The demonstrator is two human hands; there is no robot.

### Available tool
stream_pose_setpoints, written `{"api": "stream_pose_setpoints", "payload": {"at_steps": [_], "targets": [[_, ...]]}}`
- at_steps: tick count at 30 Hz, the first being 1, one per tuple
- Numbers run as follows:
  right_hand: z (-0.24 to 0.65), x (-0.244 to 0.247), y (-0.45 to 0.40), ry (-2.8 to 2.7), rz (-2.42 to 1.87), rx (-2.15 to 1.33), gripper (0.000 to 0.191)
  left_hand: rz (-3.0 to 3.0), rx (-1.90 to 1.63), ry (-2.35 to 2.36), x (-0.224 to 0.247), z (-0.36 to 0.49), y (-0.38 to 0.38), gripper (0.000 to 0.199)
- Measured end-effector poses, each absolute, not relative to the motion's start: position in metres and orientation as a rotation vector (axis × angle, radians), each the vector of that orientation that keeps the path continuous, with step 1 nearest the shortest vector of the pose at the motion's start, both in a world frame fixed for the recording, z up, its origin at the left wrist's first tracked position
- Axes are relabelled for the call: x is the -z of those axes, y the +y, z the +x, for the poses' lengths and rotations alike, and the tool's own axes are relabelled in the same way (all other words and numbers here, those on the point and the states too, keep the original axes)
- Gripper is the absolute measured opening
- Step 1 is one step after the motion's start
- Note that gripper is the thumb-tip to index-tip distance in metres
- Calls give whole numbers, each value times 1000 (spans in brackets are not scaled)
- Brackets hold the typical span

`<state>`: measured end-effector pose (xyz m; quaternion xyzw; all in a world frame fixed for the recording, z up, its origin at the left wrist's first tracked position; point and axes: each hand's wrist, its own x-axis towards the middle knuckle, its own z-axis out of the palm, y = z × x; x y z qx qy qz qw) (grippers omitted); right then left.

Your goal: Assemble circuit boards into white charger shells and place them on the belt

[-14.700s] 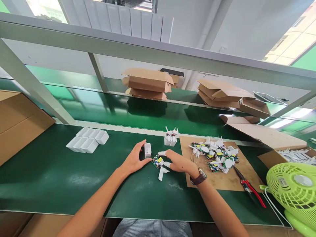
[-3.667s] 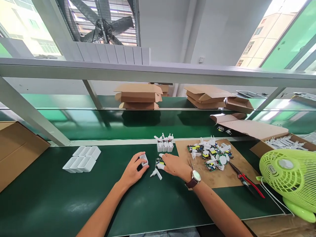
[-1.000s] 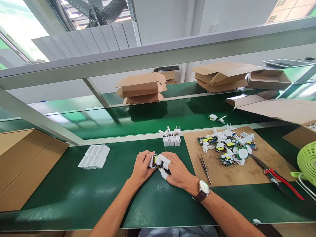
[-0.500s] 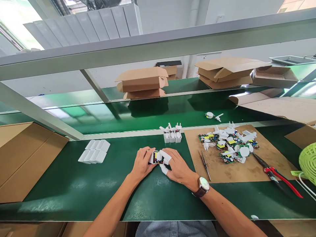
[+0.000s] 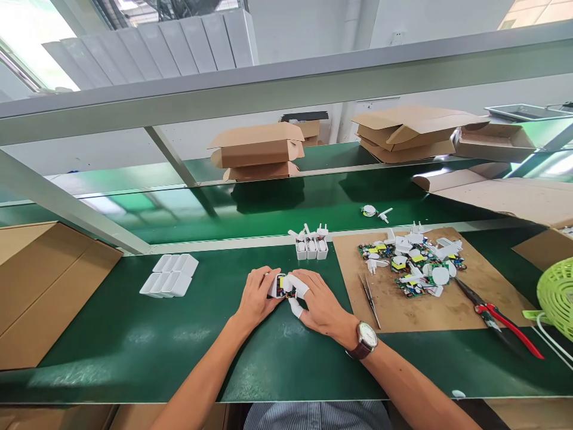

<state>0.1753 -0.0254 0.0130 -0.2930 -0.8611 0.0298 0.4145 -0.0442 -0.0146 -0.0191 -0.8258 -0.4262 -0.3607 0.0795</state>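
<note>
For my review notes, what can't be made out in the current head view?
Head view throughout:
White plastic casing: largely covered by the left hand.
Green circuit board with a yellow part: partly behind the right hand; depth inside the casing unclear.
Piled green circuit boards: overlapping, uncountable.
Round, brown-strapped wristwatch: dial too small to read.
Lime-green plastic fan: cut off by right edge.

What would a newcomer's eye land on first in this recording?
Probably the hands at the centre: the left hand holds a white casing, the right hand a circuit board at its opening. Next, perhaps, the jumbled heap of boards to the right, with red-handled pliers beside it, and the lime-green fan at the right edge.
</note>
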Motion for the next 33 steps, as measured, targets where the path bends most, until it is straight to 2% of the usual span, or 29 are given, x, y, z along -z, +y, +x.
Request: {"api": "stream_pose_setpoints", "payload": {"at_steps": [17,29,31,33], "targets": [[174,-9,-26,-2182,-732,-47,58,-2455,1119,-1268,17,-45,-14,52],[173,-2,-25,-2190,-700,-99,42,-2542,1107,-1284,24,-43,-18,52],[174,-2,-25,-2184,-726,-154,48,-2590,1148,-1328,26,-42,-17,52],[177,-5,-26,-2158,-758,-191,62,-2651,1223,-1393,28,-41,-16,52]]}}
